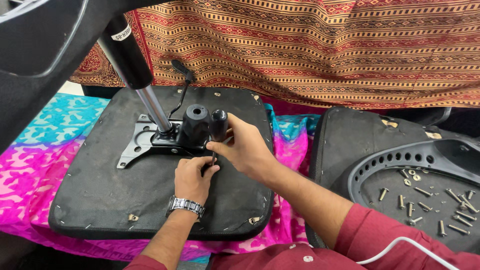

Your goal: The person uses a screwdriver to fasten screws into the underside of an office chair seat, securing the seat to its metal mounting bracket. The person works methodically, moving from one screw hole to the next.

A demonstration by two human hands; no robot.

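Note:
An upturned office chair seat (100, 190) with black fabric underside lies on a bright cloth. A black metal mechanism plate (145, 140) is on it, with a gas cylinder (137, 75) rising from it and a lever (182, 75) behind. My right hand (247, 147) grips the black handle of a screwdriver (218, 125) held upright at the plate's right edge. My left hand (192, 177), with a metal wristwatch, pinches the screwdriver's shaft low down near the tip.
A second black seat pad (350, 140) lies to the right with a perforated black plastic part (400, 160) on it, and several loose screws (425, 200) are scattered there. A patterned orange cloth (325, 50) hangs behind. A black chair part (35, 55) looms at top left.

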